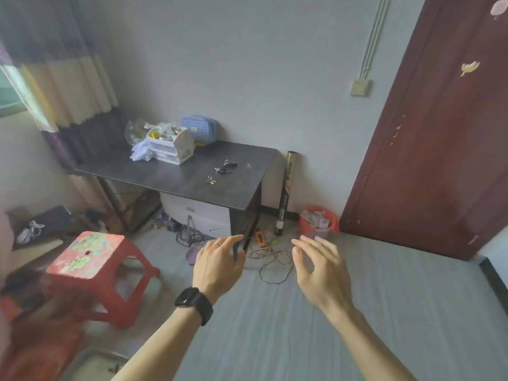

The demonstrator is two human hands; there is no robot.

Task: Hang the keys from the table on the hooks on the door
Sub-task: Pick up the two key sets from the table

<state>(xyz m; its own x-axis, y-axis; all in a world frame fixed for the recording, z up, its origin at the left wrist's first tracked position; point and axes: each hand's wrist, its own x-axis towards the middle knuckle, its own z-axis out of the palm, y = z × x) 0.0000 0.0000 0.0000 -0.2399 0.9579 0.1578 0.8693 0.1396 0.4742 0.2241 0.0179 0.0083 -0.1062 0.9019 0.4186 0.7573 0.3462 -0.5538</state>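
Observation:
Three bunches of keys lie on the dark table (154,171): one with a black fob (229,163), a second just below it (220,170), and a small silver bunch (211,180) nearer the front edge. The dark red door (428,160) stands at the right with two stick-on hooks, a gold one (469,67) and a pale one (498,9) higher up. My left hand (217,264), with a black watch on the wrist, and my right hand (320,266) are held out low in front of me, fingers apart and empty, well short of the table.
A white organiser box (171,145) and a blue basket (200,129) sit at the table's back. A red stool (93,266) stands at the left. On the floor are tangled cords (270,257), a red bin (319,221) and a tall tube (286,192) leaning on the wall.

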